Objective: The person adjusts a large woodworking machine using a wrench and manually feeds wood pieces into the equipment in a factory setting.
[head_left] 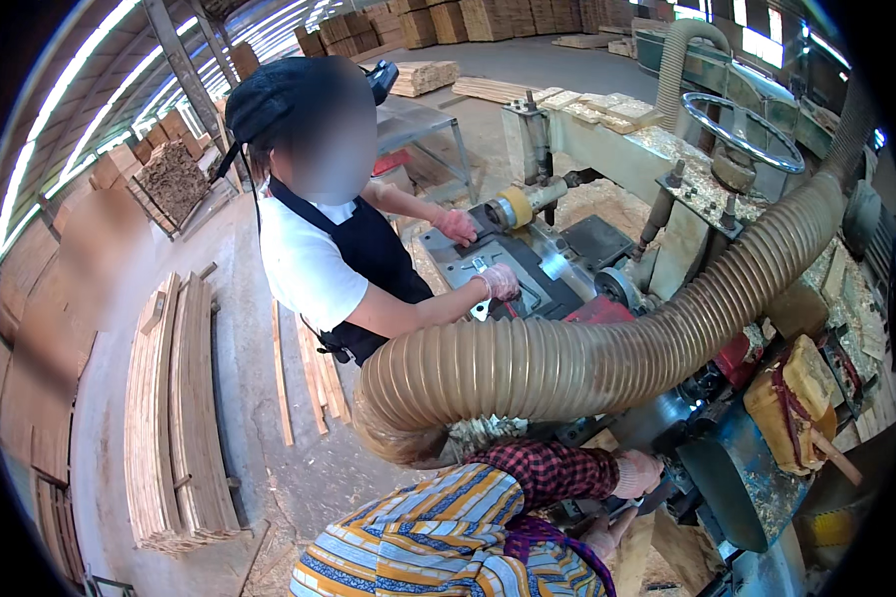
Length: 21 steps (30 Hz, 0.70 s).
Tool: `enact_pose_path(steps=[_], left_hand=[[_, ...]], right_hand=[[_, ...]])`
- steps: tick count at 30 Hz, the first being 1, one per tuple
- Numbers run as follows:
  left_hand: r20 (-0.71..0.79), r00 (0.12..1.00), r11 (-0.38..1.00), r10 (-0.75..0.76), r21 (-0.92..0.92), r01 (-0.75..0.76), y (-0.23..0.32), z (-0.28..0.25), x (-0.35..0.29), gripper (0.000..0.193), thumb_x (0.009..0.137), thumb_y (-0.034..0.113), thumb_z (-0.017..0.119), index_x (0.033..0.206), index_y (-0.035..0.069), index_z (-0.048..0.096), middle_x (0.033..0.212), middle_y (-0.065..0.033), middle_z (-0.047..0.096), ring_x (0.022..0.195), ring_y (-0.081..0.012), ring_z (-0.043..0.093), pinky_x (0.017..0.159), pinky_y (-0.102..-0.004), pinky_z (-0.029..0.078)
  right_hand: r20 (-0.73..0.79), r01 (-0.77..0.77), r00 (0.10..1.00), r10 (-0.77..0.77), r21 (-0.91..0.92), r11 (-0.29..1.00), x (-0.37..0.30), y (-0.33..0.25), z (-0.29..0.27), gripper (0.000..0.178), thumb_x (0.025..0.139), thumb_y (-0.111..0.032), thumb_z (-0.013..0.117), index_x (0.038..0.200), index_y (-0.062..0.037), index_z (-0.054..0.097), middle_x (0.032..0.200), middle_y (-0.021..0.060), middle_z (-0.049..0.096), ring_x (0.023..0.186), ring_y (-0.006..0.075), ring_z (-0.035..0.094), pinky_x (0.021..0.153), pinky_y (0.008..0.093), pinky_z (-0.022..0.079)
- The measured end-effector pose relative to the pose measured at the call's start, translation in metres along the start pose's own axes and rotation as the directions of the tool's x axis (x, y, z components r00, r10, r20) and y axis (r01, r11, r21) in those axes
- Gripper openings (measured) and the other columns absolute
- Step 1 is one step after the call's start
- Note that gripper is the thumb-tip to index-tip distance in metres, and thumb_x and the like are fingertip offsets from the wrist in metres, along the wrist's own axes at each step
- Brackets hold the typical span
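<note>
Ribbed hose (587, 368) looms nearest, arching across. Below hose: wearer's left hand (637, 474) is at dark metal machine parts (673, 480); fingers look bent, can't tell if pinching anything. Right hand (599, 537) is lower, farther from hose, just beside pale wood (634, 559); finger state unclear too. Dark curved guard (724, 493) is below hose, right of both hands. Step, as judged: 2 hands working close in at the machine. Next move probably calls for steady placement, fingers clear of guard. Beyond hose, 1 co-worker (309, 254) has 2 gloved hands (499, 283) over metal desk (452, 261).
</note>
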State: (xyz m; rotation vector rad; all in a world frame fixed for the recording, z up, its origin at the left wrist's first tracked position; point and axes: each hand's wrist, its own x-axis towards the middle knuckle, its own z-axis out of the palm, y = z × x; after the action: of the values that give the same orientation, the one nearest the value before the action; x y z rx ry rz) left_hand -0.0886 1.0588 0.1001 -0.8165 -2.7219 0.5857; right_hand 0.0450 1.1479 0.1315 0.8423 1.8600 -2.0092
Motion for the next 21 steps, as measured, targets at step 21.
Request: enact_pose_path(steps=[21], left_hand=[[0.129, 0.990, 0.622, -0.063, -0.770, 0.140, -0.066, -0.104, -0.025, 0.019, 0.089, 0.028, 0.058, 0.089, 0.014, 0.072, 0.095, -0.0078, 0.062, 0.090, -0.0290, 0.063, 0.076, -0.0453, 0.050]], right_hand=[[0.697, 0.696, 0.713, 0.079, -0.717, 0.045, 0.107, -0.185, -0.085, 0.051, 0.093, -0.012, 0.061, 0.144, -0.0181, 0.054, 0.105, 0.0139, 0.071, 0.092, 0.0199, 0.066, 0.084, 0.0330, 0.052]])
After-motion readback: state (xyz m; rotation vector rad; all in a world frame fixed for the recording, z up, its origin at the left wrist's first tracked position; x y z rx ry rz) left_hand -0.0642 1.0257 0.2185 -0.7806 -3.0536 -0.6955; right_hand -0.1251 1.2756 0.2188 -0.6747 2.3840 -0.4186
